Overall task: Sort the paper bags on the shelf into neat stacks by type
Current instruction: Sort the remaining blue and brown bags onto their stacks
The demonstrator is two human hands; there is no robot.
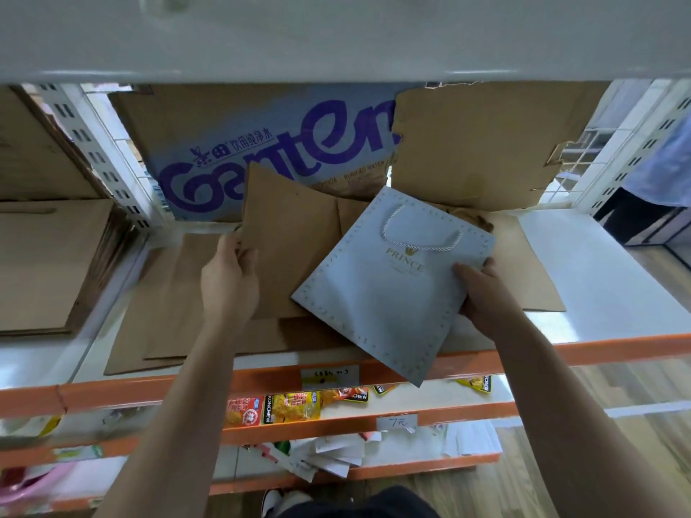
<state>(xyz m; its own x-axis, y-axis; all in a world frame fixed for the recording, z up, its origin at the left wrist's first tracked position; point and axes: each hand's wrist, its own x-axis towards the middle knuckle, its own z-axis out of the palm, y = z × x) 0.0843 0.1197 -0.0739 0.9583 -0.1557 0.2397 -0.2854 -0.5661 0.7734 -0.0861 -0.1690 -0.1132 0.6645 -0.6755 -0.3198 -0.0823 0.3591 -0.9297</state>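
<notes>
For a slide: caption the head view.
Right hand holds pale blue gift bag; left hand grips brown paper bag.

At the frame's centre you see a pale blue bag (385,293) with a dotted border and gold lettering, among plain brown bags (288,252). Upper centre, the carton (232,143) shows purple lettering on light blue; the shelf edge (149,390) is orange.

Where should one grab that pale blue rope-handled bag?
Its near right edge, from the front: the pale blue bag is folded flat, its corner overhanging the shelf, so a thumb fits above and fingers below, as the right hand does.
</notes>
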